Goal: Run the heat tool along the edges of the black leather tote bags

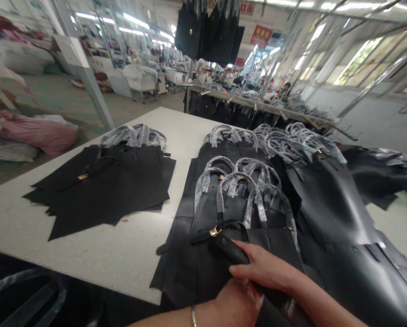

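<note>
My right hand (262,265) is closed around a black, elongated, rounded object (228,252) whose exact kind I cannot make out. Its far end lies over a black handbag panel (203,268), just below a strap with a gold clasp (215,231). Lower down, my left hand (239,299) is curled in close to my right wrist. Its fingertips are blurred, and what they grip is hidden. Bag handles wrapped in clear plastic (239,181) arch up in front of both hands from the stacked black bags.
Left on the white table (128,254) lies a fanned pile of black bag panels (121,181) with wrapped handles. More black bags (329,200) are heaped at right. A metal rail (264,105) and hanging black bags (208,34) stand beyond. A pole (87,77) rises at left.
</note>
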Tool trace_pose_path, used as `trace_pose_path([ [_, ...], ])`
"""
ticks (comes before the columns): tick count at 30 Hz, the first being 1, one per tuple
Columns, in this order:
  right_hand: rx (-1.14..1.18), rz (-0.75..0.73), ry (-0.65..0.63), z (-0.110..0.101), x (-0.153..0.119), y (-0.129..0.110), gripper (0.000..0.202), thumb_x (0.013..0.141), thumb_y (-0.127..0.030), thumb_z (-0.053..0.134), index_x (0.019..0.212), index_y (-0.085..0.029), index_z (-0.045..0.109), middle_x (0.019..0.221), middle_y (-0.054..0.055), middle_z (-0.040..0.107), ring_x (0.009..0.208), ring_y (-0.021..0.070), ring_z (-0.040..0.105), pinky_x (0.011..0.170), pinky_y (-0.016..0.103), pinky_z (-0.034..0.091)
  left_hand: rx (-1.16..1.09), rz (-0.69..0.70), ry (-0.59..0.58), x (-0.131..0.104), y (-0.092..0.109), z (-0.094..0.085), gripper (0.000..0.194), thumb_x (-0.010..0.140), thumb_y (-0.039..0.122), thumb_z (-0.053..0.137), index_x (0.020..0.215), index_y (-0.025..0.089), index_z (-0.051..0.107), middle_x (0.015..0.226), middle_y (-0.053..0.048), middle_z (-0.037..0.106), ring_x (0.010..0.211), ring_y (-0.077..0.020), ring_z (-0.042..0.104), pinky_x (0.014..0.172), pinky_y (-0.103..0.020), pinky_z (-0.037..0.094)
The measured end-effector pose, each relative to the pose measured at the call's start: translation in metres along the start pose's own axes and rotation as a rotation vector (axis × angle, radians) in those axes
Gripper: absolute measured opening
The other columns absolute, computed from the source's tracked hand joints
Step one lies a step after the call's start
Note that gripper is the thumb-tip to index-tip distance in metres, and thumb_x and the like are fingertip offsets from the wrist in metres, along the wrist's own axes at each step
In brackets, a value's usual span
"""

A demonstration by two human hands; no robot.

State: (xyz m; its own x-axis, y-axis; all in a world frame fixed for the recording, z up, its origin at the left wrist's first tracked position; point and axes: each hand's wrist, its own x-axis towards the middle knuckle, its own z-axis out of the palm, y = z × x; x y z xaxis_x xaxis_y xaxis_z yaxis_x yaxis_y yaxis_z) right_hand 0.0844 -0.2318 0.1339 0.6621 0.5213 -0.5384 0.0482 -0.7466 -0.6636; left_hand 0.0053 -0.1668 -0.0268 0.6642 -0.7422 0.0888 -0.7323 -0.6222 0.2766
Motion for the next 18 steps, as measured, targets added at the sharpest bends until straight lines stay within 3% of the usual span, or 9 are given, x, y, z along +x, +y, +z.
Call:
trace_pose_path([
  [3,-0.011,-0.030,0.014,0.002,0.017,-0.011,0.045,0.069,-0.027,0.068,0.113,-0.019,0.064,0.098,0.004,0.070,0.090,0.0232,0.064,0.079,0.029,0.049,-0.012,-0.006,0.014,-0.001,0.000,-0.005,0.043,0.077,0.030,0.058,0.113,0.007,0.058,0.110,-0.017,0.066,0.106,-0.0316,0.060,0.092,-0.045,0.047],
  [6,-0.002,-0.031,-0.023,0.004,0.028,-0.017,0.048,0.071,-0.029,0.066,0.118,-0.020,0.060,0.089,0.004,0.070,0.069,0.0197,0.066,0.061,0.027,0.051,-0.073,-0.002,0.043,0.003,-0.002,-0.003,0.049,0.080,0.031,0.056,0.122,0.007,0.053,0.114,-0.018,0.064,0.106,-0.0305,0.060,0.087,-0.042,0.049],
  [9,0.020,-0.029,-0.080,0.006,0.032,-0.020,0.054,0.075,-0.030,0.062,0.127,-0.021,0.052,0.077,0.001,0.068,0.047,0.0146,0.061,0.040,0.021,0.044,-0.103,-0.005,-0.057,0.010,-0.004,0.001,0.031,0.081,0.027,0.056,0.105,0.009,0.062,0.091,-0.013,0.070,0.088,-0.0267,0.065,0.074,-0.037,0.051],
  [11,0.024,-0.045,-0.097,0.008,0.033,-0.021,0.057,0.076,-0.030,0.060,0.131,-0.022,0.047,0.074,0.000,0.068,0.045,0.0137,0.060,0.037,0.019,0.042,-0.122,-0.011,-0.084,0.012,-0.005,0.001,0.018,0.082,0.024,0.056,0.088,0.010,0.066,0.081,-0.010,0.069,0.077,-0.0239,0.065,0.068,-0.035,0.051],
  [13,0.010,-0.068,-0.100,0.009,0.034,-0.021,0.059,0.075,-0.030,0.060,0.132,-0.022,0.046,0.075,0.001,0.069,0.046,0.0141,0.062,0.037,0.018,0.043,-0.179,-0.069,0.015,0.009,-0.006,-0.005,0.014,0.084,0.021,0.056,0.085,0.012,0.066,0.083,-0.008,0.068,0.076,-0.0208,0.064,0.068,-0.032,0.051],
  [16,-0.042,-0.102,-0.086,0.009,0.033,-0.021,0.055,0.074,-0.030,0.061,0.128,-0.021,0.052,0.083,0.003,0.072,0.052,0.0161,0.067,0.040,0.019,0.046,-0.249,-0.167,0.205,-0.003,-0.006,-0.024,0.017,0.090,0.026,0.055,0.099,0.015,0.064,0.098,-0.007,0.066,0.083,-0.0174,0.062,0.073,-0.031,0.053],
  [18,-0.096,-0.108,-0.035,0.007,0.025,-0.023,0.057,0.072,-0.031,0.064,0.127,-0.020,0.054,0.096,0.007,0.073,0.065,0.0212,0.071,0.049,0.023,0.052,-0.257,-0.144,0.301,-0.004,-0.001,-0.041,0.024,0.092,0.033,0.054,0.109,0.017,0.060,0.109,-0.007,0.062,0.091,-0.0181,0.061,0.079,-0.035,0.054],
])
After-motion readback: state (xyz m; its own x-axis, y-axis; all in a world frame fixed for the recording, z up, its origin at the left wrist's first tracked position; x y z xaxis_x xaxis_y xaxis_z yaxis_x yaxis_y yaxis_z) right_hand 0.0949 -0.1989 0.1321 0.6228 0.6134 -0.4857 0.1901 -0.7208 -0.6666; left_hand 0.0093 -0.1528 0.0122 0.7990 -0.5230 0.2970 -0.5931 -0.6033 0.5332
